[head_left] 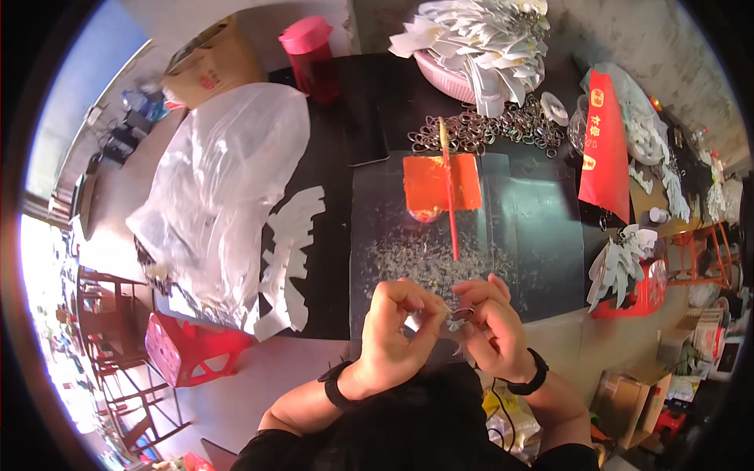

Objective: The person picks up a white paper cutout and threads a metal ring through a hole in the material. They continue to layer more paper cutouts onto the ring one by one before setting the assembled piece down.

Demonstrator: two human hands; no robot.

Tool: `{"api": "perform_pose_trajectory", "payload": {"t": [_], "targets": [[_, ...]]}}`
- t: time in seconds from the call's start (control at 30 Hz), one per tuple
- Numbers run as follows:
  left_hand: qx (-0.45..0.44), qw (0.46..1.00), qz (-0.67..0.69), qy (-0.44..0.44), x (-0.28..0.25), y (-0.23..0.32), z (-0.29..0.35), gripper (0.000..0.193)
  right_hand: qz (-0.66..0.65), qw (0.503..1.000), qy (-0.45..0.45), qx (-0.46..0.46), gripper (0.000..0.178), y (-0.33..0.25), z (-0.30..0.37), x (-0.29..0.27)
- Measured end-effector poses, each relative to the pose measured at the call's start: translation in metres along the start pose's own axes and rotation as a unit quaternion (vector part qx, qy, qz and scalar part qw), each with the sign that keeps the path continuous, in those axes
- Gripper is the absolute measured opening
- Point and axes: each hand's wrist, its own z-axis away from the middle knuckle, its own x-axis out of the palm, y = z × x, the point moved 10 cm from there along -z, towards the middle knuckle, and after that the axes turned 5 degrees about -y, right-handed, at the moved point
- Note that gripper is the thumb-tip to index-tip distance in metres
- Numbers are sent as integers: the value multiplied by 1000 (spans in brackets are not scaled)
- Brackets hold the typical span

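Note:
Above the near edge of the dark table, my left hand (399,323) and my right hand (496,326) come close together. A small metal ring (461,314) sits at the fingertips of my right hand, which is closed on it. The fingers of my left hand are pinched beside the ring; a small whitish piece shows there, too hidden to name. Ahead of my hands lies an orange square dish (420,184), with a red stick with a yellowish end (451,200) laid across it. Small pale flakes (424,259) are scattered on the work surface.
Behind the dish lies a heap of metal rings (495,129) near a pink basket (444,77) piled with white cut pieces. A plastic bag (224,180) and notched white strips (283,267) lie left. A red envelope-like sheet (603,149) stands right; a red-lidded container (310,59) is behind.

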Motion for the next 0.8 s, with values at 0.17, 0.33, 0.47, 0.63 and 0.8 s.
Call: {"api": "perform_pose_trajectory", "payload": {"t": [0.17, 0.33, 0.47, 0.63, 0.8], "targets": [[-84, 996, -15, 5, 10, -8, -38, 41, -27, 996, -7, 83, 14, 20, -21, -27], [-147, 986, -79, -7, 28, -15, -49, 39, -13, 991, -12, 133, 13, 28, -17, -48], [-198, 976, -88, -5, 42, -12, -56, 39, -33, 987, -3, 157, 11, 30, -10, -62], [-220, 971, -92, -25, 51, -2, -55, 42, -7, 989, 16, 144, 10, 18, 0, -73], [-167, 984, -56, -32, 43, 16, -51, 45, 14, 990, 39, 132, 11, -11, -2, -70]]}}
